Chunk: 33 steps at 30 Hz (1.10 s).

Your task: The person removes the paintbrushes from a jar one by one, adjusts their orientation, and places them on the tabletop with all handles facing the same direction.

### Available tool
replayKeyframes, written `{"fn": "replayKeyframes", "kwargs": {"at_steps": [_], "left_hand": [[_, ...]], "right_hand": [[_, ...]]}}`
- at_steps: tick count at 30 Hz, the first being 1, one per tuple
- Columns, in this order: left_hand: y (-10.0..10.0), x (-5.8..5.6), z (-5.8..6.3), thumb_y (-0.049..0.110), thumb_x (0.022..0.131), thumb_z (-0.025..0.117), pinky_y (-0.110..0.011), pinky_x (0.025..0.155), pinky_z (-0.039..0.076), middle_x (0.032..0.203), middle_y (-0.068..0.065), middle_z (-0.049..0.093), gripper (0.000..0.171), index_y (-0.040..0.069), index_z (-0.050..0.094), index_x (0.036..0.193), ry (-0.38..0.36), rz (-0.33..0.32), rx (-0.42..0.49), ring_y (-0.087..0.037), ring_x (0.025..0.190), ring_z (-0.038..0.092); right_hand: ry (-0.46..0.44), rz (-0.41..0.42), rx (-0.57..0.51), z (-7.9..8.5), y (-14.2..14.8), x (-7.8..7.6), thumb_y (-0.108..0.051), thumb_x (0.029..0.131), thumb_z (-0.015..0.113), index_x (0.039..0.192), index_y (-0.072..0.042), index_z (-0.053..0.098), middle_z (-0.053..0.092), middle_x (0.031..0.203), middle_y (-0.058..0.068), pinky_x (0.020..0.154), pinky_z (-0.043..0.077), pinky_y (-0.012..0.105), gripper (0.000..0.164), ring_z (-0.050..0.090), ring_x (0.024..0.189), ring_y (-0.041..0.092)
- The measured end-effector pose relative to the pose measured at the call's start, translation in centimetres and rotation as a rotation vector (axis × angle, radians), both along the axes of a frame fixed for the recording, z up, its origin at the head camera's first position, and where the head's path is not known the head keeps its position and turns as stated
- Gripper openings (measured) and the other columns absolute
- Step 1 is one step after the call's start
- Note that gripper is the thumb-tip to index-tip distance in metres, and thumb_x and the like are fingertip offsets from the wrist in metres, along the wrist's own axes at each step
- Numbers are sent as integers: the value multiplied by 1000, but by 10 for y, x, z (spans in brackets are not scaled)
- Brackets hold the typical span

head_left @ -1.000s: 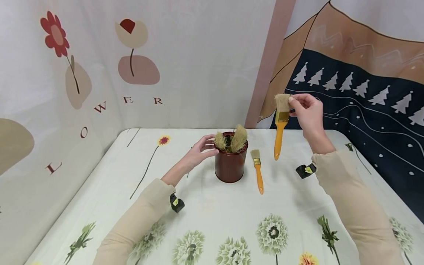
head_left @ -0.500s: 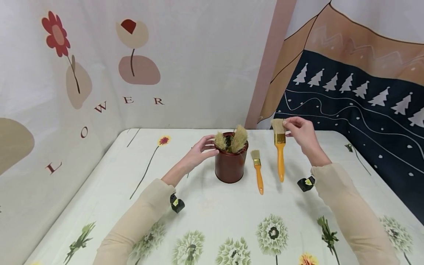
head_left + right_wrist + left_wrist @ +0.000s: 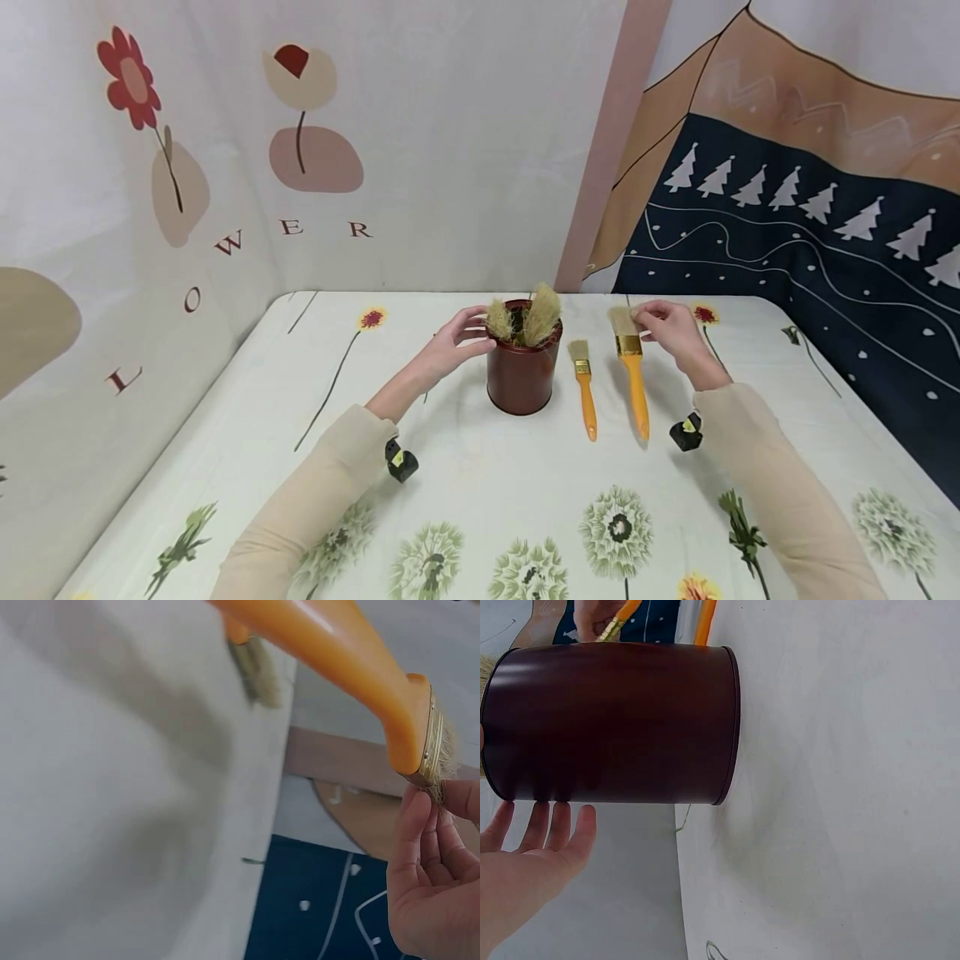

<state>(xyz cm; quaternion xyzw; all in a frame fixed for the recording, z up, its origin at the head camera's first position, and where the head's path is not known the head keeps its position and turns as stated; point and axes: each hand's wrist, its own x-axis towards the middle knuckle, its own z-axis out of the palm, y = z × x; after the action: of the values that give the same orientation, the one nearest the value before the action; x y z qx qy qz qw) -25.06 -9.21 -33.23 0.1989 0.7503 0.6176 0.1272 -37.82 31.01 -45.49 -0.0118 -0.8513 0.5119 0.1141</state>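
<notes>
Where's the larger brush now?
In the head view, the larger brush is right of centre, bristles pinched by the right hand, right of the smaller brush.

Brightly and evenly lit in the head view, with faint, soft-edged shadows on the floral tablecloth (image 3: pixel 487 467). Dimmer from the left wrist, with a pale sheen along the dark red tin (image 3: pixel 615 727). Blurred on the small paintbrush (image 3: pixel 259 671) from the right wrist, with broad diffuse shadows and glare on the large paintbrush (image 3: pixel 337 660).
</notes>
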Motion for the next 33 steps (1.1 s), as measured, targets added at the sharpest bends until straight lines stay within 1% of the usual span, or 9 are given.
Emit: {"fn": "replayKeyframes", "kwargs": {"at_steps": [2, 7, 9, 12, 15, 19, 24, 29, 33], "left_hand": [[-1, -5, -6, 16, 86, 59, -41, 95, 31, 132, -15, 34, 58, 11, 29, 135, 4, 2, 3, -27, 119, 34], [-2, -16, -21, 20, 85, 61, -41, 94, 32, 131, -10, 36, 57, 16, 31, 134, 16, 14, 9, -25, 118, 35], [-1, -16, -21, 20, 85, 61, -41, 94, 33, 130, -10, 37, 57, 16, 32, 134, 18, 17, 13, -25, 118, 35], [-1, -16, -21, 19, 85, 61, -39, 93, 33, 130, -10, 38, 57, 16, 32, 133, 20, 20, 15, -24, 117, 36], [-1, -16, -21, 19, 85, 60, -39, 93, 34, 130, -9, 38, 56, 16, 32, 134, 20, 22, 8, -23, 117, 37], [-1, -15, -21, 19, 85, 60, -40, 94, 33, 130, -9, 38, 57, 17, 32, 134, 20, 23, 6, -24, 118, 36], [-2, -16, -21, 21, 85, 61, -40, 94, 33, 130, -9, 38, 57, 17, 32, 134, 19, 20, -3, -22, 117, 37], [-2, -17, -23, 23, 85, 61, -40, 94, 33, 130, -8, 37, 57, 19, 31, 134, 12, 21, -12, -21, 117, 37], [-2, -17, -21, 19, 85, 60, -41, 95, 32, 131, -10, 36, 57, 16, 31, 135, 1, 11, 7, -24, 118, 35]], "right_hand": [[-4, 19, -28, 5, -5, 8, -36, 84, 58, 95, -11, 61, 56, 85, 7, 56, 50, 23, 28, 57, 73, 18], [-78, 87, -114, 45, -31, 48, -22, 85, 58, 96, 1, 60, 57, 81, 7, 56, 49, 20, 25, 57, 68, 12], [-122, 71, -141, 52, -38, 55, -19, 84, 59, 97, 2, 59, 58, 82, 7, 57, 49, 19, 25, 56, 68, 11], [-138, 53, -73, 37, -34, 44, -22, 86, 57, 101, 4, 57, 57, 87, 10, 58, 49, 20, 31, 56, 70, 13], [-142, 37, 16, 12, -24, 24, -26, 87, 56, 104, 3, 57, 57, 93, 13, 59, 50, 22, 33, 56, 74, 18], [-167, 10, 75, -3, -20, 11, -21, 88, 53, 101, -1, 57, 56, 96, 14, 63, 51, 29, 25, 55, 79, 23], [-226, 39, 80, 4, -26, 20, -20, 88, 53, 103, 0, 57, 55, 97, 14, 64, 50, 28, 25, 54, 78, 21], [-298, 41, 37, 38, -44, 47, -17, 86, 55, 104, 6, 56, 56, 94, 15, 50, 47, 22, 30, 54, 69, 14], [-354, 7, 69, 57, -57, 64, -13, 86, 52, 106, 7, 55, 55, 90, 14, 53, 47, 20, 29, 52, 64, 11]]}}
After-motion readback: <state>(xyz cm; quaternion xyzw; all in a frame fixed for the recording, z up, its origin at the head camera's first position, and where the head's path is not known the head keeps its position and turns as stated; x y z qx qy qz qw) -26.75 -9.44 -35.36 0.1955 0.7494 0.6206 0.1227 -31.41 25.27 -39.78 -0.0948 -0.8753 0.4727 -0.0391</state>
